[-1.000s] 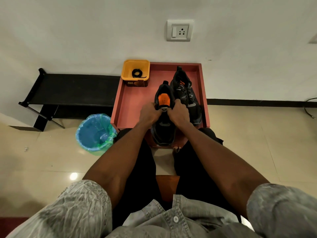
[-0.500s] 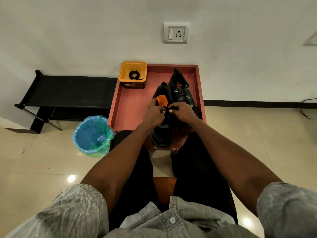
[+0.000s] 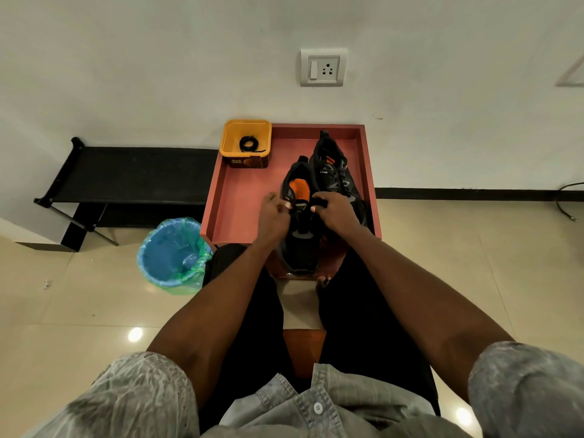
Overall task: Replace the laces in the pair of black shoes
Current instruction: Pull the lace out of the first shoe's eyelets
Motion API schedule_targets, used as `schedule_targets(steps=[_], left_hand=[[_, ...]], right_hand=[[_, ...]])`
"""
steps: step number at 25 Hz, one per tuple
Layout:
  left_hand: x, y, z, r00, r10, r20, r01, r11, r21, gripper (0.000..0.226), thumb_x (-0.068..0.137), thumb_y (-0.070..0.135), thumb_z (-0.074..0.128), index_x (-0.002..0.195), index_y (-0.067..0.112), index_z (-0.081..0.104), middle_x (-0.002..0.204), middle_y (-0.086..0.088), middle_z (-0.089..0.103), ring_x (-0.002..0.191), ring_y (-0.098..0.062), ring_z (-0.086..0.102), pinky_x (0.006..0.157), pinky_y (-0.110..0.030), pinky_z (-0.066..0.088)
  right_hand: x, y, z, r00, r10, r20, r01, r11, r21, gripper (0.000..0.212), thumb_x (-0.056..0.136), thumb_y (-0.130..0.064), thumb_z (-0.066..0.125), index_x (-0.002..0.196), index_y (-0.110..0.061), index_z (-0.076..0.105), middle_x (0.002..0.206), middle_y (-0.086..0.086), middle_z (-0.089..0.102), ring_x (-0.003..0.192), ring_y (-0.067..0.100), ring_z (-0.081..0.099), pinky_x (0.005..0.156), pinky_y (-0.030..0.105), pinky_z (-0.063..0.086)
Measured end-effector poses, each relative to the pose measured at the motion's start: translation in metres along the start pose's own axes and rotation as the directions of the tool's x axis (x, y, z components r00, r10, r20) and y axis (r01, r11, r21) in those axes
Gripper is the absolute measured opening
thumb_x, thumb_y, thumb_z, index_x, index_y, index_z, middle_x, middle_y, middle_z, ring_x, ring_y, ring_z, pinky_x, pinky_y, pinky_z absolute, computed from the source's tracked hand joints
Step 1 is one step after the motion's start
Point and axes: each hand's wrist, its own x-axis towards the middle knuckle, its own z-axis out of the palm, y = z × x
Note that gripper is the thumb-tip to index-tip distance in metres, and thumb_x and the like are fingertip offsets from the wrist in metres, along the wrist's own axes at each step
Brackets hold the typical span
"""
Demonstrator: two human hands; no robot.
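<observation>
Two black shoes lie in a red tray (image 3: pixel 240 197). The near shoe (image 3: pixel 300 245) has an orange insole and points its toe toward me. My left hand (image 3: pixel 273 216) and my right hand (image 3: pixel 336 211) are both closed at its throat, each pinching what looks like a black lace; the lace itself is too small to make out. The other shoe (image 3: pixel 335 172) lies behind and to the right, laced. A coiled black lace (image 3: pixel 249 143) rests inside a yellow tub (image 3: pixel 232 137) at the tray's far left corner.
A blue bin lined with a green bag (image 3: pixel 172 252) stands on the floor left of the tray. A low black bench (image 3: pixel 132 175) runs along the wall at the left. My knees flank the tray's near edge. A wall socket (image 3: pixel 323 67) sits above.
My two hands have drawn apart at the near shoe's throat, the left going left and the right going right. The camera has tilted slightly.
</observation>
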Motion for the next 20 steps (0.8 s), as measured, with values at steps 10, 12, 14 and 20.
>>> schedule_targets(steps=[10, 12, 14, 20], left_hand=[[0.002, 0.002, -0.001, 0.977, 0.187, 0.107, -0.215, 0.861, 0.461, 0.035, 0.096, 0.013, 0.053, 0.131, 0.015, 0.06, 0.159, -0.01, 0.024, 0.146, -0.027, 0.02, 0.117, -0.044, 0.025], [0.006, 0.004, 0.002, 0.915, 0.193, 0.353, -0.388, 0.655, 0.648, 0.035, 0.096, 0.021, 0.054, 0.13, 0.021, 0.062, 0.163, -0.01, 0.012, 0.15, -0.032, 0.003, 0.119, -0.05, 0.014], [0.009, 0.0, 0.006, 0.901, 0.161, 0.403, -0.415, 0.59, 0.692, 0.034, 0.096, 0.022, 0.053, 0.128, 0.02, 0.063, 0.163, -0.012, 0.013, 0.15, -0.033, 0.002, 0.119, -0.052, 0.016], [0.001, 0.003, -0.015, 0.976, 0.204, -0.077, -0.181, 0.953, 0.241, 0.015, 0.097, 0.005, 0.049, 0.1, -0.003, 0.062, 0.138, -0.01, 0.04, 0.116, -0.018, 0.047, 0.091, -0.023, 0.042]], right_hand=[[-0.002, -0.005, 0.006, 1.0, -0.028, 0.003, 0.028, 0.999, 0.018, 0.034, 0.094, -0.02, 0.061, 0.127, -0.017, 0.066, 0.103, 0.004, 0.074, 0.087, 0.015, 0.068, 0.079, 0.029, 0.053], [-0.002, -0.007, 0.005, 0.999, -0.049, 0.012, 0.049, 0.999, 0.011, 0.033, 0.094, -0.019, 0.06, 0.127, -0.017, 0.067, 0.102, 0.004, 0.074, 0.086, 0.016, 0.068, 0.077, 0.028, 0.053], [-0.002, -0.008, 0.005, 0.998, -0.056, 0.014, 0.056, 0.998, 0.007, 0.033, 0.094, -0.019, 0.059, 0.126, -0.017, 0.067, 0.103, 0.004, 0.074, 0.088, 0.017, 0.067, 0.077, 0.029, 0.052], [-0.002, -0.006, 0.007, 0.999, -0.046, 0.004, 0.046, 0.998, -0.039, 0.037, 0.095, -0.023, 0.058, 0.131, -0.017, 0.063, 0.11, 0.008, 0.073, 0.093, 0.022, 0.068, 0.082, 0.033, 0.052]])
